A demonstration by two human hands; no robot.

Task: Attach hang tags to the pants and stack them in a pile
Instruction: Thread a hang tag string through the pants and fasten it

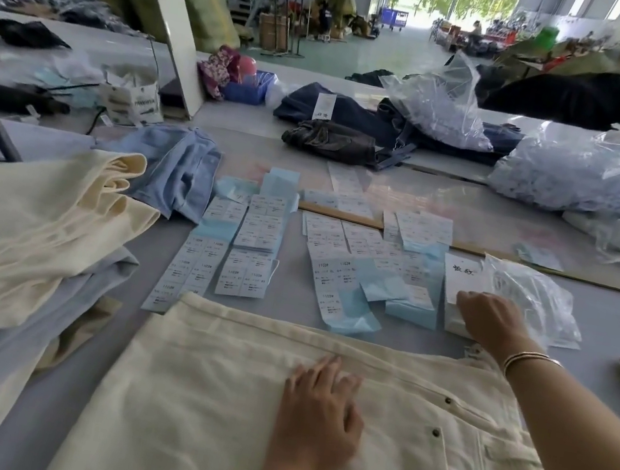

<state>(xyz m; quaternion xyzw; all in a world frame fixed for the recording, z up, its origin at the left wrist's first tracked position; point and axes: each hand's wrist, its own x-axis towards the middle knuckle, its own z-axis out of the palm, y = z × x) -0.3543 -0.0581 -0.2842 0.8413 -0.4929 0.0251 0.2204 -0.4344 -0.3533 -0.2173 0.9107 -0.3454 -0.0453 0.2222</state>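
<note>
Cream pants [230, 406] laid flat, waistband running L-R. L hand [319, 413] pressing flat on them, fingers straight. R hand [491, 320] nearer, fingers curled onto hang tag stack [460, 284] up-right of the waistband; grip on a tag: can't tell.

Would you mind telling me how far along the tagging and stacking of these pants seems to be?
Done: folded cream and blue pants lie in a pile at the left, though no tags show on them. In hand: cream pants lie flat under the left hand, while the right hand reaches a stack of white hang tags. Left: this pair shows no tag and is unstacked; many label sheets remain spread out.
</note>
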